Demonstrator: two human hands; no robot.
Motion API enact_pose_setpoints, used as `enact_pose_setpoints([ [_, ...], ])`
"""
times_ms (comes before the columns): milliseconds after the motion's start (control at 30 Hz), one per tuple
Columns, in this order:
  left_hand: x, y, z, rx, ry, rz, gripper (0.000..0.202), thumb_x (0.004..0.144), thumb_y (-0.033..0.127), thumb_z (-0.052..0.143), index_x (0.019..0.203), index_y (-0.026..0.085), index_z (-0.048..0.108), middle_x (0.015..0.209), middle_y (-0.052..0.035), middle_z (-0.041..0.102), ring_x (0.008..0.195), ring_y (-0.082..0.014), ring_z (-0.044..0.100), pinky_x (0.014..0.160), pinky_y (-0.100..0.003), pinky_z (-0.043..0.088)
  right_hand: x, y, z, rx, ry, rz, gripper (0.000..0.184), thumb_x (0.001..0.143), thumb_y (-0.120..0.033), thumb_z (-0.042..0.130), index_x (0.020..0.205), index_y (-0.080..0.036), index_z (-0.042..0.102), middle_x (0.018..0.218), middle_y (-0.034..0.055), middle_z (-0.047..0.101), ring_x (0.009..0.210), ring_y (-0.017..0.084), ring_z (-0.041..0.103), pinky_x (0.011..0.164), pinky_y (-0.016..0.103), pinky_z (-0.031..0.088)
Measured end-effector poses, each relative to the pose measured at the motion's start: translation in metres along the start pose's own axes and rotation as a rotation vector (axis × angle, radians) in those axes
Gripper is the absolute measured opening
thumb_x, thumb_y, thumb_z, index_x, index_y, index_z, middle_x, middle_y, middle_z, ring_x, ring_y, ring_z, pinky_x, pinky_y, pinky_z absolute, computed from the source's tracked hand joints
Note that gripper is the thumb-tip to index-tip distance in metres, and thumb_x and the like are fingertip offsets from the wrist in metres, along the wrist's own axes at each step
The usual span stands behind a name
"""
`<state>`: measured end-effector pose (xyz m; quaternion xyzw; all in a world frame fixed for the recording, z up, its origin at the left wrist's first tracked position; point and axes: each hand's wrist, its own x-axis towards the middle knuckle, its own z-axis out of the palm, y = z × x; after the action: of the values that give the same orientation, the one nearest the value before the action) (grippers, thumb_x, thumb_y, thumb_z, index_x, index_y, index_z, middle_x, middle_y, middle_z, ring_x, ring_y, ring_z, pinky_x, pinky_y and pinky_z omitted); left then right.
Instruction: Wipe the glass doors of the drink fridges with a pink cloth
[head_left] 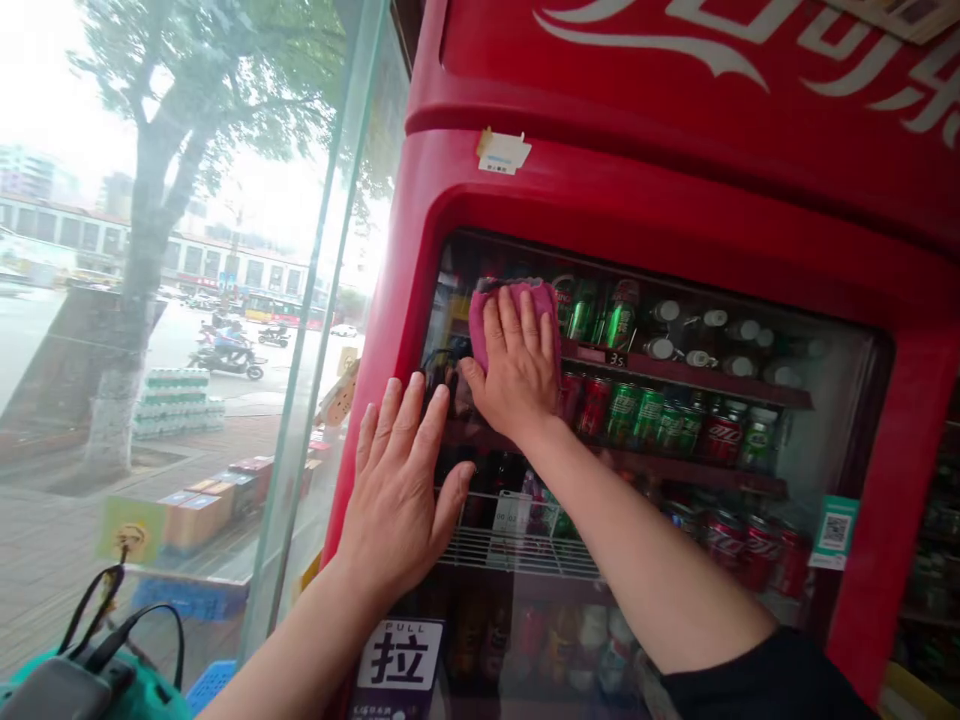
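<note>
My right hand (517,365) holds a pink cloth (553,300) flat against the glass door (840,380) of a red drinks fridge (667,190). Its fingers stretch over the cloth, which sticks out above the fingertips and at the sides. Lower and to the left, my left hand (401,490) has its fingers spread and holds nothing. It is at the left edge of the door frame; whether the palm touches it I cannot tell. Behind the glass, green cans (622,412), red cans (724,435) and bottles stand on shelves, partly hidden by my right forearm.
A glass panel (311,330) stands left of the fridge, with a street and a tree (142,230) beyond. Boxes (199,510) are outside on the pavement. A turquoise object with black cords (97,670) is at lower left. A pull sign (397,655) is on the door.
</note>
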<state>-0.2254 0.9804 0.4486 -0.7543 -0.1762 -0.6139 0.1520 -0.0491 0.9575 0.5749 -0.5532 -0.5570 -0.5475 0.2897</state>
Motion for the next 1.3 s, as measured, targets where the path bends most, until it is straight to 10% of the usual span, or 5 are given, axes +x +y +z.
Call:
enact_pose_setpoints([
  [267, -0.020, -0.003, -0.016, 0.057, -0.037, -0.028, 0.082, 0.110, 0.041, 0.055, 0.181, 0.025, 0.017, 0.188, -0.0154, 0.023, 0.177, -0.0366, 0.013, 0.142, -0.064, 0.020, -0.029, -0.035, 0.015, 0.069, -0.102, -0.266, 0.071, 0.113, -0.045, 0.054, 0.174, -0.014, 0.040, 0.187, 0.0121, 0.028, 0.177, 0.033, 0.015, 0.145, 0.061, 0.010],
  [600, -0.086, 0.027, -0.015, 0.042, -0.169, -0.090, 0.085, 0.110, 0.038, 0.056, 0.182, 0.027, 0.013, 0.189, -0.0146, 0.022, 0.177, -0.0345, 0.014, 0.141, -0.063, 0.026, -0.179, -0.050, 0.037, 0.271, -0.305, -0.628, 0.075, 0.108, -0.032, 0.065, 0.177, -0.024, 0.037, 0.182, 0.0103, 0.042, 0.170, 0.031, 0.038, 0.141, 0.057, 0.034],
  [800, -0.088, 0.022, -0.017, 0.082, -0.174, -0.089, 0.082, 0.111, 0.039, 0.055, 0.181, 0.022, 0.017, 0.188, -0.0163, 0.022, 0.178, -0.0330, 0.011, 0.142, -0.060, 0.020, -0.133, -0.015, 0.029, 0.266, -0.276, -0.768, 0.071, 0.106, -0.034, 0.066, 0.171, -0.014, 0.047, 0.177, 0.0129, 0.049, 0.167, 0.031, 0.043, 0.141, 0.058, 0.033],
  [1033, -0.081, 0.016, -0.010, 0.088, -0.171, -0.122, 0.080, 0.113, 0.042, 0.052, 0.181, 0.022, 0.017, 0.189, -0.0160, 0.021, 0.178, -0.0308, 0.010, 0.144, -0.057, 0.015, -0.032, 0.016, 0.006, 0.120, -0.029, -0.155, 0.078, 0.107, -0.034, 0.060, 0.177, -0.013, 0.032, 0.188, 0.0125, 0.028, 0.176, 0.037, 0.017, 0.145, 0.068, 0.008],
  [1300, -0.082, 0.027, 0.009, 0.055, -0.167, -0.085, 0.081, 0.112, 0.042, 0.053, 0.182, 0.025, 0.015, 0.189, -0.0148, 0.022, 0.177, -0.0334, 0.014, 0.143, -0.061, 0.019, -0.154, -0.013, 0.033, 0.259, -0.176, -0.566, 0.071, 0.107, -0.027, 0.063, 0.174, -0.022, 0.042, 0.179, 0.0079, 0.048, 0.170, 0.029, 0.038, 0.143, 0.058, 0.029],
])
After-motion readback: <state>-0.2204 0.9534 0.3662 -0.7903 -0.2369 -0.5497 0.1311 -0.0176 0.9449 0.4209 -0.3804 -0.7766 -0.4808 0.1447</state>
